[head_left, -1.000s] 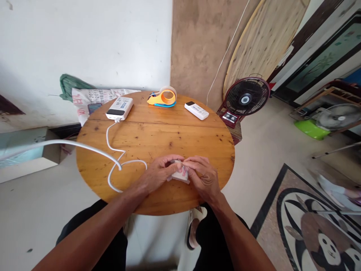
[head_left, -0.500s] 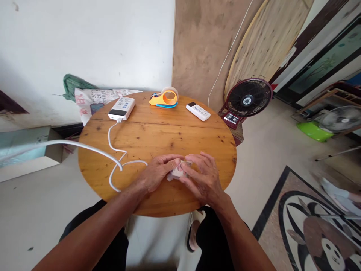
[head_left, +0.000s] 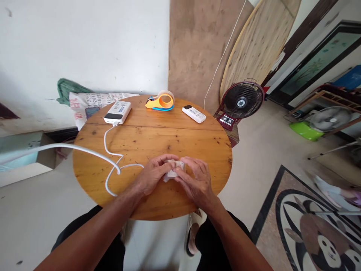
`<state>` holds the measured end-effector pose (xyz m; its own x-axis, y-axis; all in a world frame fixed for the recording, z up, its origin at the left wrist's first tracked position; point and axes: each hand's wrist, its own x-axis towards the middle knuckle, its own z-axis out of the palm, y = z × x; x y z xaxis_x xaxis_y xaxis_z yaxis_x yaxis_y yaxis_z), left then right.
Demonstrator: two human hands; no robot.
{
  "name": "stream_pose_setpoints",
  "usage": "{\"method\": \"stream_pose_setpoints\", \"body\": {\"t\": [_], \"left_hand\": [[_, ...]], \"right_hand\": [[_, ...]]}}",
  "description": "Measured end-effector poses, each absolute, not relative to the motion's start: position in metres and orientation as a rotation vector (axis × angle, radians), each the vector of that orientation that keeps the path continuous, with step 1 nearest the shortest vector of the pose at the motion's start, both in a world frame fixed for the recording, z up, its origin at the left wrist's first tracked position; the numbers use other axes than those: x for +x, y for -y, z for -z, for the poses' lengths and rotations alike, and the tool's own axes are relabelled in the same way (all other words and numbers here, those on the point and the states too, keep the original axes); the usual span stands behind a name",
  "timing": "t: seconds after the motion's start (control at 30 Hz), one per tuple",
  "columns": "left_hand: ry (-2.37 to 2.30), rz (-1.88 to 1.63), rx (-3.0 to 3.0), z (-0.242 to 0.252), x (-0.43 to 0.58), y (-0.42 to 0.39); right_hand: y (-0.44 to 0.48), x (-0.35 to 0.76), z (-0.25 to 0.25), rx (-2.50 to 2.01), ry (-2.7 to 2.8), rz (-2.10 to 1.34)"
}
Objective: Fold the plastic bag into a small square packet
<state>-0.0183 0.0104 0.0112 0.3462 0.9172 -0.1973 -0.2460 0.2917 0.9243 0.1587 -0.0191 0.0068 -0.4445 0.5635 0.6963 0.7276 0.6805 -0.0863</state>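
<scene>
A small, pale packet (head_left: 170,174), which looks wrapped in clear plastic, lies between my hands near the front edge of the round wooden table (head_left: 135,141). My left hand (head_left: 153,173) grips its left side, with the thumb on top. From the right, my right hand (head_left: 197,180) presses the packet with thumb and fingers. Both hands partly cover it, so its exact kind cannot be made out.
At the back of the table stand a white power bank (head_left: 117,112) with a white cable (head_left: 105,141) plugged in, an orange tape dispenser (head_left: 152,103) and a second white power bank (head_left: 194,114). A dark red fan (head_left: 240,102) is beyond the right edge.
The camera view has shifted slightly, so everything appears a little further left. My right thumb and fingers have moved in closer on the packet; both hands stay on it.
</scene>
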Motion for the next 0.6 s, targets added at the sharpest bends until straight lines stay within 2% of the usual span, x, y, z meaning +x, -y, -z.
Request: {"method": "stream_pose_setpoints", "body": {"t": [0.27, 0.6], "left_hand": [[-0.98, -0.903, 0.998, -0.024, -0.017, -0.006], [-0.973, -0.911, 1.059, -0.02, -0.017, -0.007]], "right_hand": [[0.016, 0.167, -0.012, -0.999, 2.245, 0.015], [0.016, 0.168, -0.017, -1.004, 2.24, -0.051]]}}
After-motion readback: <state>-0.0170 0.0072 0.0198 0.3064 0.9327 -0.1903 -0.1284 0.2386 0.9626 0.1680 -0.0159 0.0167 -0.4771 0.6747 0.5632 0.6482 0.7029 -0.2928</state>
